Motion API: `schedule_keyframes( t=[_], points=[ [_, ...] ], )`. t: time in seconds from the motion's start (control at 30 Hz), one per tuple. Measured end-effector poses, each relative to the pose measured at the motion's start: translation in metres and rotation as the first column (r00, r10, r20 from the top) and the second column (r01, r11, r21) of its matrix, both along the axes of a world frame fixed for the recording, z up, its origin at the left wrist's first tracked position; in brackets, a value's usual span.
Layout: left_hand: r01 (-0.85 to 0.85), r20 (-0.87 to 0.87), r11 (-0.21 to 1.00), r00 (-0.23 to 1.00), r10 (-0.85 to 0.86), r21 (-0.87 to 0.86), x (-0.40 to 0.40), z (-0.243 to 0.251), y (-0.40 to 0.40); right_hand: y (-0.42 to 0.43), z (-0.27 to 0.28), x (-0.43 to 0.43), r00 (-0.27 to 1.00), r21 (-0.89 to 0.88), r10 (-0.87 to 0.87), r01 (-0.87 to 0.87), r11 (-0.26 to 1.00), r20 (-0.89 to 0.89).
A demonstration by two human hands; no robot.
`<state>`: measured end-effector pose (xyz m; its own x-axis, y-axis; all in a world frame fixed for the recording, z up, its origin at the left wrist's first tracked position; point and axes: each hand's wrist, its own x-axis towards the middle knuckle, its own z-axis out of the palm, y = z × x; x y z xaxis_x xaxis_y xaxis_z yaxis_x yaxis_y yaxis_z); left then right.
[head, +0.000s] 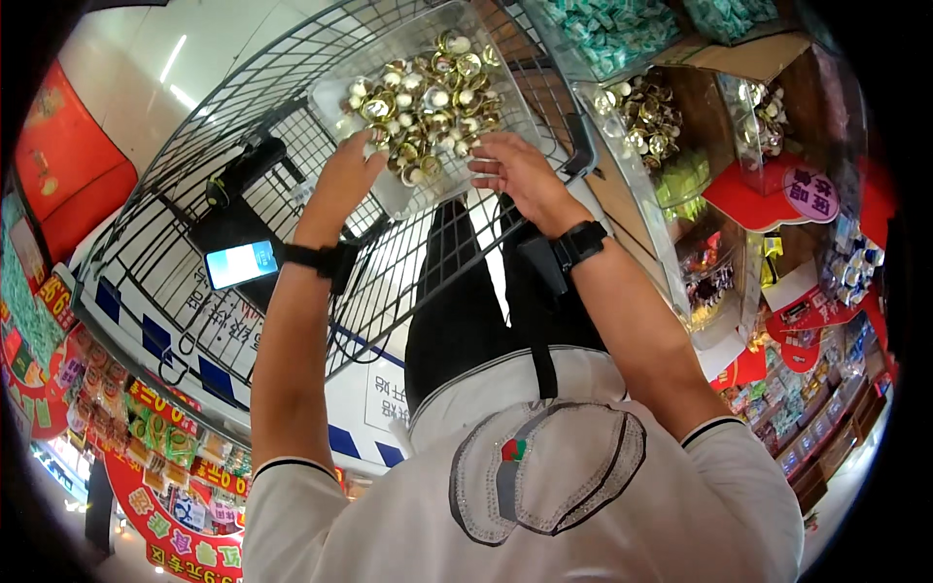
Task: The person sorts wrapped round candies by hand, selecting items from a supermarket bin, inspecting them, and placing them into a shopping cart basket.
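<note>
A clear plastic bin stands in a wire shopping cart and holds many small gold-and-white wrapped items, perhaps sweets. At the bin's near left part is my left hand, its fingertips at the edge of the pile; whether they pinch an item cannot be told. My right hand is over the near right part of the bin, fingers spread and nothing seen in them. Each wrist wears a black strap with a device.
The cart's wire side curves around the bin. A lit phone lies on a black case in the cart, near a black cylindrical object. On the right, a shelf has clear bins of wrapped goods. A red box is far left.
</note>
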<state>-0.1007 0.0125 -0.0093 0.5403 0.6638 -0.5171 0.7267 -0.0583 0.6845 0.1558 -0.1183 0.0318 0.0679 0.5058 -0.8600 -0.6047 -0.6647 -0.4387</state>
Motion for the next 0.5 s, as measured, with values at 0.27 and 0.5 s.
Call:
schedule_keyframes(
  t=[0.27,0.5],
  points=[
    [0.061,-0.209,0.956,0.978,0.000,0.286,0.083,-0.091,0.043,0.006,-0.001,0.023,0.999,0.003,0.005,-0.005,1.000,-0.047],
    [0.282,-0.450,0.914,0.883,-0.129,0.292,0.130,-0.119,0.036,0.012,0.003,0.043,0.996,0.011,0.024,-0.023,1.000,-0.090]
  ],
)
